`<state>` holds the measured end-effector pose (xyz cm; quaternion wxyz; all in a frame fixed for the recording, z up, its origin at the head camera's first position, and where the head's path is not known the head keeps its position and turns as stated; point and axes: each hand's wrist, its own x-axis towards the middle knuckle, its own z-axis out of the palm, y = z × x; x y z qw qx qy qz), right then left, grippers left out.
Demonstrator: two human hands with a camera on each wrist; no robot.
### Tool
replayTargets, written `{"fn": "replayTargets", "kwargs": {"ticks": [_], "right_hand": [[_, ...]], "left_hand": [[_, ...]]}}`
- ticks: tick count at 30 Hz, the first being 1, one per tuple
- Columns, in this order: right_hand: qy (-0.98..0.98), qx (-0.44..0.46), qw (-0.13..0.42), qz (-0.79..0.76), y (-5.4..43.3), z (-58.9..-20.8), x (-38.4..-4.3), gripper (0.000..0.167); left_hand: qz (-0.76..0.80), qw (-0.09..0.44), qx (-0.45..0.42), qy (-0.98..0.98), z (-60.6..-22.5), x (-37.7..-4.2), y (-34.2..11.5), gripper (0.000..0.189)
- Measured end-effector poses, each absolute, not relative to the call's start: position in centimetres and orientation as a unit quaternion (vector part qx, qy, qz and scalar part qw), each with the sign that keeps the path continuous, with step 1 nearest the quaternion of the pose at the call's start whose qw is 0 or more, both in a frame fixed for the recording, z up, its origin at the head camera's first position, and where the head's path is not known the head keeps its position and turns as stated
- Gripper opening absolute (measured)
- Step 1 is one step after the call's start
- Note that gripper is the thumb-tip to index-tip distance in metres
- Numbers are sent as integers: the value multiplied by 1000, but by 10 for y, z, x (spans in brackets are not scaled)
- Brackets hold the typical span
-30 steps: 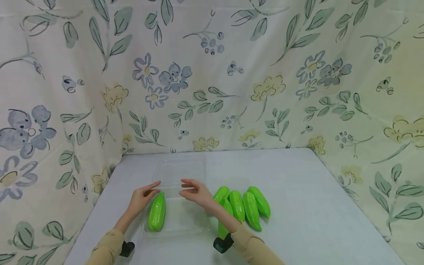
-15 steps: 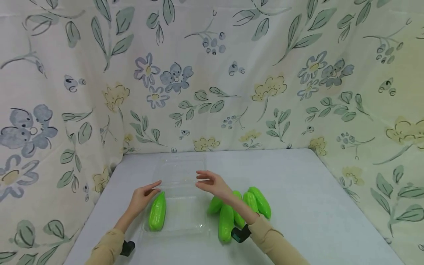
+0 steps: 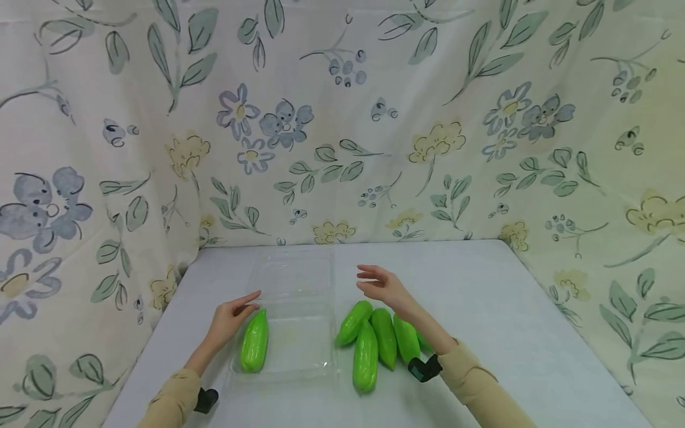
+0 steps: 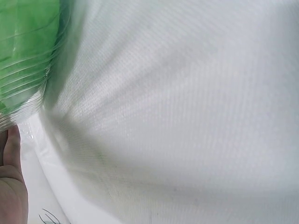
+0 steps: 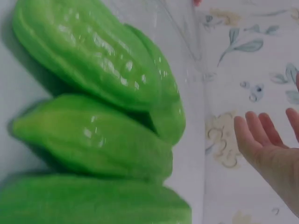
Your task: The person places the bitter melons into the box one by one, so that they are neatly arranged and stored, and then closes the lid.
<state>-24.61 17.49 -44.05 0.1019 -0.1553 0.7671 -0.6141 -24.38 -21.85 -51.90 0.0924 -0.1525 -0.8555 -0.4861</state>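
A clear plastic clamshell box lies open, its lid spread toward the back. One shiny bright green bitter melon lies along the left side inside. My left hand grips the box's left back corner; in the left wrist view a fingertip meets the ribbed clear wall. To the right of the box lie several more bitter melons, ridged and bumpy in the right wrist view. Above and behind them hovers my right hand, holding nothing, its fingers relaxed and apart.
A white-covered table carries everything. Behind and around it hangs a floral curtain. Bitter melons lean against one another beside the box's right wall, and my right forearm partly covers the rightmost ones.
My right hand has moved from above the box rightward and back, past the loose bitter melons. My left hand, the box and the bitter melon inside have stayed put.
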Motion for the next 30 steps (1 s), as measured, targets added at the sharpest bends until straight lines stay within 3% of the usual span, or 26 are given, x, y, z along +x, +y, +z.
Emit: {"fn": "replayTargets", "kwargs": {"ticks": [12, 19, 30], "right_hand": [[785, -116, 78, -604, 218, -444, -250, 52], [795, -102, 74, -594, 235, -441, -250, 53], [816, -76, 101, -564, 264, -439, -252, 57]], "left_hand": [[-492, 74, -142, -856, -489, -229, -208, 35], [-494, 80, -145, -854, -523, -247, -221, 36], [-490, 78, -144, -856, -523, -249, -223, 36]]}}
